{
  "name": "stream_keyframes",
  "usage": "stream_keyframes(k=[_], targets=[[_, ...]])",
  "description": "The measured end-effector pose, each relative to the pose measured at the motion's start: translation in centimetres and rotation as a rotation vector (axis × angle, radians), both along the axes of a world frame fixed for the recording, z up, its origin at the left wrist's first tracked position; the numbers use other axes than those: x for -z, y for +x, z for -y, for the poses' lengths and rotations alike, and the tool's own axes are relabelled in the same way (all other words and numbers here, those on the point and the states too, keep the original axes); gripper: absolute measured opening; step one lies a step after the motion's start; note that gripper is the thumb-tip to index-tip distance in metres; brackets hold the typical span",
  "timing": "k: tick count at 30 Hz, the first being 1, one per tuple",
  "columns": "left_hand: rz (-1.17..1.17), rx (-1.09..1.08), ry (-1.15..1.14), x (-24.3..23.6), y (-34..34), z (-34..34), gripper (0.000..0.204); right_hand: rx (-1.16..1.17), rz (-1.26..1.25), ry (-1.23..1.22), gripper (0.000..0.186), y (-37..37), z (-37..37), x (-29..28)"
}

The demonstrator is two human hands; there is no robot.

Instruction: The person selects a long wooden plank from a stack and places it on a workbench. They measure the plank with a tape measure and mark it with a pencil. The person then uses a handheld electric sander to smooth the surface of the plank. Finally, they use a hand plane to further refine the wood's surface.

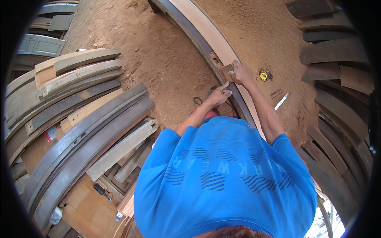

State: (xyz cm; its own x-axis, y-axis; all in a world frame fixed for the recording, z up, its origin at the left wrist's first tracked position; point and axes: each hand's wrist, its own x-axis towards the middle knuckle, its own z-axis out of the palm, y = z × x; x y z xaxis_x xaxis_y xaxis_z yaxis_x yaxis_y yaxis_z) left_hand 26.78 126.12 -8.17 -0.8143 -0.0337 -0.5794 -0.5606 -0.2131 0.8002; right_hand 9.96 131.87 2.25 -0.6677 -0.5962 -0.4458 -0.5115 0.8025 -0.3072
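Pale bare wood, dark brown along its side strip: long narrow wooden beam [214,41], running from the top of the view down past the worker's blue shirt [222,158]. Small rectangular slots [214,60] cut in near the hands. Curve may be lens bend; support underneath not visible.

Right hand [241,73] above the pale face, fingers closed round a small tan flat piece [227,71]; block or folded sheet, cannot tell. Left hand [220,95] at the beam's dark side, index finger stretched toward the tan piece, other fingers partly curled. Whether it pinches anything, cannot tell.

Handling, by judgement: beam stiff and heavy for its length, best lifted with a hand toward each end, clear of the slots, whose edges could chip. Dust may make the face slick. Tan piece looks light; broad sides give the surest hold.

Around: yellow tape measure [263,75] and thin white strip [281,101] on the sawdust-covered floor [158,51]; stacked timbers [91,125] to the left, more boards [333,51] to the right.
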Motion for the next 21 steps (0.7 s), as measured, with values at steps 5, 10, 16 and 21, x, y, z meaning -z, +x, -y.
stream_keyframes(k=[5, 10, 16, 21], targets=[[0.001, 0.000, -0.049, -0.7, 0.7, 0.7, 0.064, 0.048, 0.025, -0.058, 0.040, -0.7, 0.0, -1.6], [0.001, 0.022, -0.089, -1.3, 0.7, 0.9, 0.062, -0.008, 0.020, -0.039, 0.042, -1.1, -0.1, -1.2], [-0.004, 0.002, -0.080, -1.3, 0.4, 0.6, 0.063, -0.006, -0.030, -0.033, 0.045, 1.0, -0.7, 0.1], [-0.010, 0.017, -0.086, -0.7, 0.8, 0.5, 0.064, -0.017, -0.049, -0.015, 0.043, 1.7, -0.3, 0.2]])
